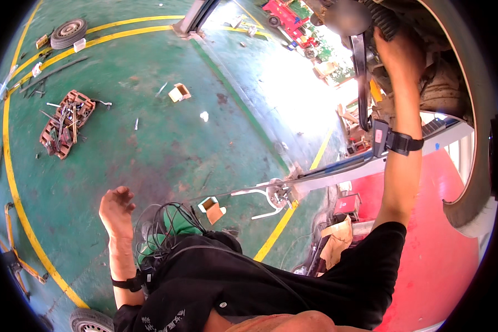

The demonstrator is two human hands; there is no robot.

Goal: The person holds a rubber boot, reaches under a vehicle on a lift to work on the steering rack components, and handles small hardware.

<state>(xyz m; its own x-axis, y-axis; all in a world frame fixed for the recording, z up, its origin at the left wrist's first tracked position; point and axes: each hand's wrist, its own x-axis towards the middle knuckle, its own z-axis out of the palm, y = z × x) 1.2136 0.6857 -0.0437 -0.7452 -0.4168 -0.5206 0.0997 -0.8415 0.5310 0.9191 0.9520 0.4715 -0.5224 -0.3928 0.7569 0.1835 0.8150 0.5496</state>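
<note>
My right hand (402, 52) is raised into the wheel well of a lifted vehicle. Its thumb side presses against a black ribbed part (383, 21), like a spring or rubber boot, and the hand seems closed round it; most fingers are hidden. Left of that hand, a dark curved metal arm (361, 83) hangs below a blurred round part (347, 17). My left hand (117, 211) is held low at my left side, fingers loosely bent and slightly apart, with nothing in it. Beside it, a bundle of black cables (169, 229) lies against my body.
On the green floor are a tray of tools (67, 124), small open boxes (179, 92) and a loose wheel (68, 34). A lift post (196, 16) stands ahead. The lift arm (343, 172) crosses at right, above a red surface (426, 265). The fender edge (470, 188) curves at far right.
</note>
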